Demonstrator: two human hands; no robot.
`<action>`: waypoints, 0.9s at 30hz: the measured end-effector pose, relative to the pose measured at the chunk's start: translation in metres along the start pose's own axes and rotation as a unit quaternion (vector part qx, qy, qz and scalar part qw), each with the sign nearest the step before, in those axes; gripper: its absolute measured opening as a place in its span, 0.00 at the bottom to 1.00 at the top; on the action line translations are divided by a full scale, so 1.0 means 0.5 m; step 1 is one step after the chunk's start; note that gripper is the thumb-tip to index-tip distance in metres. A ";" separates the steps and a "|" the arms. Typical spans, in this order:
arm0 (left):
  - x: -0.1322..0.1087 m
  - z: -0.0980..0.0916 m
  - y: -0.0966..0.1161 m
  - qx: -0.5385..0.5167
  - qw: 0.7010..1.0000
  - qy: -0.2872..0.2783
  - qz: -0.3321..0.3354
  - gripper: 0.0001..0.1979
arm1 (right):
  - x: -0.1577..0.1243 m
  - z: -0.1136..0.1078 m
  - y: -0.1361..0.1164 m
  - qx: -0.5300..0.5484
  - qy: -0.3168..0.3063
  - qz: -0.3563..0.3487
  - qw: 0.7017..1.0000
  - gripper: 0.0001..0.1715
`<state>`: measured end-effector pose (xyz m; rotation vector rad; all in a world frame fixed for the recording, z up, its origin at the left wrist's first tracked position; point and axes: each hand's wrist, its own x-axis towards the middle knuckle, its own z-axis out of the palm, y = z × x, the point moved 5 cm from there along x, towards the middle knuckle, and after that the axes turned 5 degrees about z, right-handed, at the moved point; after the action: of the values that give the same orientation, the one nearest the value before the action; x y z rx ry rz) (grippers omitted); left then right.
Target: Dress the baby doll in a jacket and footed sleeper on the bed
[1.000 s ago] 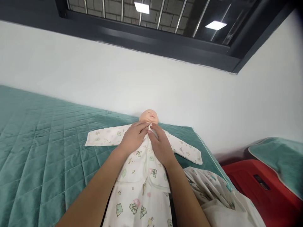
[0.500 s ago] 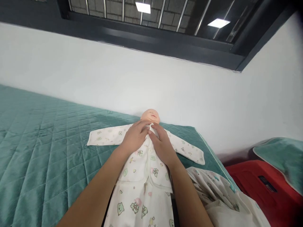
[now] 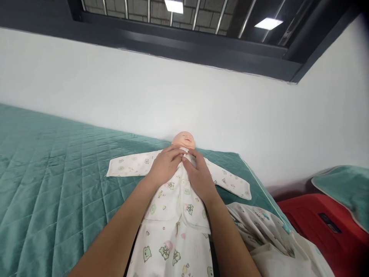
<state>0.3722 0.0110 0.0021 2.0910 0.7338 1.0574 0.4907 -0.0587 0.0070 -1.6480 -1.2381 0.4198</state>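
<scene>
A doll [image 3: 183,140] lies on its back, its head near the wall, dressed in a white long-sleeved top [image 3: 170,196] with small bear prints. Both sleeves stretch out sideways. Matching printed trousers [image 3: 167,246] lie below the top. My left hand [image 3: 167,165] and my right hand [image 3: 197,171] meet at the collar, just under the doll's chin. The fingers of each are closed on the top's front edges at the neck. The fingertips partly cover the fastening there.
Beneath everything is a green quilted cover [image 3: 66,184]. Crumpled printed white cloth [image 3: 268,231] lies at the lower right. Past the edge sits a red plastic object [image 3: 319,227] with green cloth [image 3: 346,188] over it. A white wall [image 3: 161,96] rises behind, below a barred window.
My hands have shifted very slightly at the collar, and more of the white neckline shows under the chin. The camera view has moved a little.
</scene>
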 end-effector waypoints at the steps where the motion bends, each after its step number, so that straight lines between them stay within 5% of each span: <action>1: 0.000 0.000 0.001 0.000 1.000 0.000 0.002 0.15 | -0.002 0.000 0.002 0.002 0.002 0.002 1.000 0.20; 7: -0.003 -0.002 -0.002 0.016 0.999 0.028 -0.009 0.13 | -0.022 -0.005 0.017 0.019 0.013 0.010 1.000 0.21; 20: -0.008 0.003 0.011 0.095 0.994 -0.019 0.048 0.17 | -0.099 -0.021 0.038 0.027 -0.022 -0.011 0.999 0.28; 27: -0.009 0.004 0.026 0.083 0.987 -0.030 0.137 0.18 | -0.089 -0.018 0.050 0.022 -0.021 -0.010 0.999 0.29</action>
<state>0.3736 -0.0009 0.0089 2.4081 0.5305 1.1040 0.4918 -0.1013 -0.0224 -1.5951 -1.2662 0.4675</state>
